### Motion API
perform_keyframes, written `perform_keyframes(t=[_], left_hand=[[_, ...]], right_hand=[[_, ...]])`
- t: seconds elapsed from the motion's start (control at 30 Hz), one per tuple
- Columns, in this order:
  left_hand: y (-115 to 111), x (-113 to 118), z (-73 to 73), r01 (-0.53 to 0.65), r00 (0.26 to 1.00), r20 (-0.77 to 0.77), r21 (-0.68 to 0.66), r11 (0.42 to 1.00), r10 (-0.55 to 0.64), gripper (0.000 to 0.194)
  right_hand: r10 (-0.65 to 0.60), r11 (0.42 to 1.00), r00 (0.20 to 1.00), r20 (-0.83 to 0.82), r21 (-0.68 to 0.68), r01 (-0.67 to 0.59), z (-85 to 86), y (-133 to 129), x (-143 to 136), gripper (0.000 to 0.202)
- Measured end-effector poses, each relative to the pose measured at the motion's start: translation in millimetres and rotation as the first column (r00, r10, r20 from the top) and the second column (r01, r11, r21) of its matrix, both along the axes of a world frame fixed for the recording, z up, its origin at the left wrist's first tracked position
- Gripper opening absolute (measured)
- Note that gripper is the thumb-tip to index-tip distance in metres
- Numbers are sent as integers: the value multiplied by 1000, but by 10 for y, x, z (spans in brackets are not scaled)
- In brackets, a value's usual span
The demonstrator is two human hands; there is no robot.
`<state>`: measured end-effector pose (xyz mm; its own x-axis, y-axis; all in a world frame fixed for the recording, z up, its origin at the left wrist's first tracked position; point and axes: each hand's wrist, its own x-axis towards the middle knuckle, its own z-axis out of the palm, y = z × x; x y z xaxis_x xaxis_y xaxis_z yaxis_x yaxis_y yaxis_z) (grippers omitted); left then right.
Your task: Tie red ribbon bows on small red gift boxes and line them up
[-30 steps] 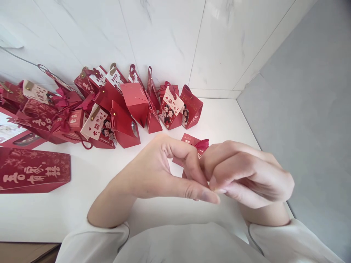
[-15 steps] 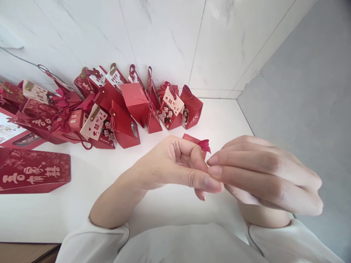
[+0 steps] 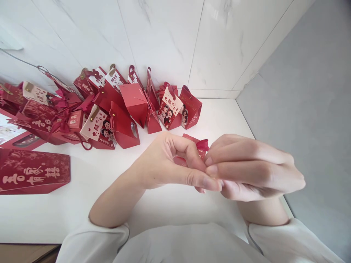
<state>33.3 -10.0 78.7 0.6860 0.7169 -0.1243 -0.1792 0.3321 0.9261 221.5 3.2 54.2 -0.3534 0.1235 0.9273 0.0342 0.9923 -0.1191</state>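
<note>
My left hand (image 3: 175, 162) and my right hand (image 3: 252, 166) meet fingertip to fingertip above the table. The left thumb and forefinger are pinched together. Against them press the closed fingers of the right hand. Whatever lies in the pinch is too small or too hidden to make out. Behind the hands a red box (image 3: 190, 138) with a dark red ribbon bow (image 3: 203, 145) lies on the white table (image 3: 131, 171), partly covered by my fingers.
Several red gift boxes with handles and ribbons crowd the table's back left, among them a cream-topped box (image 3: 170, 107). A large red box (image 3: 35, 171) lies at the left edge. Behind stands a marbled tile wall (image 3: 161, 40). The table's right edge (image 3: 245, 117) meets a grey surface.
My right hand has shifted left, and its fingers have curled in closer to the left fingertips. The left hand has barely moved. The boxes stay where they were.
</note>
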Motion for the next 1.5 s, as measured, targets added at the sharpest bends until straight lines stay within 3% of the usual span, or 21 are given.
perform_keyframes(t=[0.4,0.53,0.7,0.97,1.1,1.2,1.3,1.4,1.5], left_hand=[[-34,-28,-7,-34,999,-2,153,988,34,23],[-35,-22,9,-21,999,-26,144,989,25,24],[-35,-21,52,-14,998,-65,117,993,22,25],[-8,-29,-3,68,997,-29,53,996,-66,26],[-24,16,-43,153,988,6,25,988,-153,29],[-45,47,-50,161,987,-17,82,983,-160,27],[-76,34,-17,42,999,-33,253,967,-35,23],[-118,-14,49,-36,994,-80,405,913,75,21],[-149,-52,101,-32,983,-147,466,884,113,19]], right_hand=[[69,986,995,-68,-146,-78,18,-88,-74,6],[119,950,990,-75,-281,-135,52,-127,-57,10],[194,942,981,-28,-275,-194,93,-95,-4,6],[-43,995,998,52,-86,47,35,-154,10,12],[-115,989,987,114,-81,124,51,-289,76,12],[-116,983,989,92,-133,128,118,-324,140,11],[-28,970,997,78,-238,45,188,-283,186,15],[135,899,981,137,-434,-63,232,-243,203,19],[186,831,964,188,-554,-52,254,-248,193,15]])
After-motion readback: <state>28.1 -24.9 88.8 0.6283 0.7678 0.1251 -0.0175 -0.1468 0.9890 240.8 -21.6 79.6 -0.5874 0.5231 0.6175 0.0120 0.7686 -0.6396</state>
